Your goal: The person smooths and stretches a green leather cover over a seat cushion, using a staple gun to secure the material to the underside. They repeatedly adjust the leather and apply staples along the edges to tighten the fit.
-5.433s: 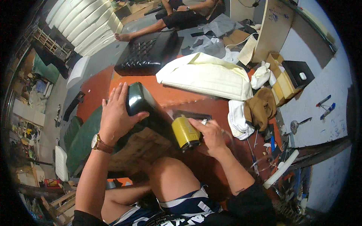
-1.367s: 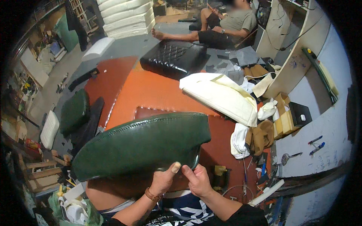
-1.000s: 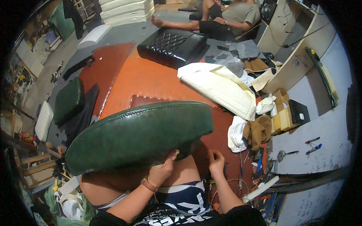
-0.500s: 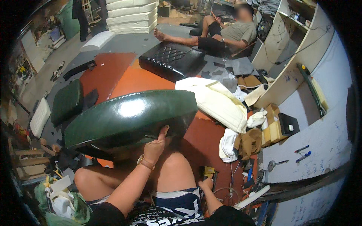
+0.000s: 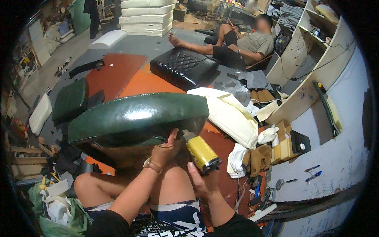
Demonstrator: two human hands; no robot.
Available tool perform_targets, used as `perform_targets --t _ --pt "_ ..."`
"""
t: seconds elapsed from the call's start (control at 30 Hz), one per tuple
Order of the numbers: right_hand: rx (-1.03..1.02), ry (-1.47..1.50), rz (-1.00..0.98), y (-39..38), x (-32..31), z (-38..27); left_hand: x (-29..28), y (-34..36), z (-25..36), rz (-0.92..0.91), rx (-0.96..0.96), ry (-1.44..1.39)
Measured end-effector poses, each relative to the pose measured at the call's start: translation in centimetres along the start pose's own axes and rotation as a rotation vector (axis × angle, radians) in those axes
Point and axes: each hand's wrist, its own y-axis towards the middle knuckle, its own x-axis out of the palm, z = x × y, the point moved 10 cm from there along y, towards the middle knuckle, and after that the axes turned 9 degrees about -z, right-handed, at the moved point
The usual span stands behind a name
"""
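One yellow tool (image 5: 202,153) is gripped by the right hand (image 5: 205,182), thumb alongside, other fingers hidden, so that its nose is aimed at the green cushion (image 5: 138,114); this is tilted before the legs (image 5: 169,187), its near edge held by the left hand (image 5: 162,153), thumb above, fingers unseen, seemingly for steadiness; beyond, a black cushion (image 5: 183,68) is laid flat

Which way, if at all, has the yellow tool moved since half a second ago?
Yes: the yellow tool moved up and left in view, judged against the brown cloth.

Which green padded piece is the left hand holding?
The large curved green piece, its lower edge in the left hand; the smaller green cushion sits farther left, touched by neither hand.
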Motion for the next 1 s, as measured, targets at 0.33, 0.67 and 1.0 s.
perform_targets --t 0.33,0.67,1.0 --pt "-0.026 -0.097 0.094 0.4 0.8 1.6 1.3 -0.7 -0.8 0.001 -0.047 -0.132" --pt "-0.174 -0.596 -0.266 5.3 -3.8 -3.2 1.1 -0.7 -0.8 -0.213 -0.095 -0.165" --pt "-0.015 -0.395 -0.139 2.7 -2.6 -1.5 0.2 -5.5 -3.8 -0.265 -0.68 -1.541"
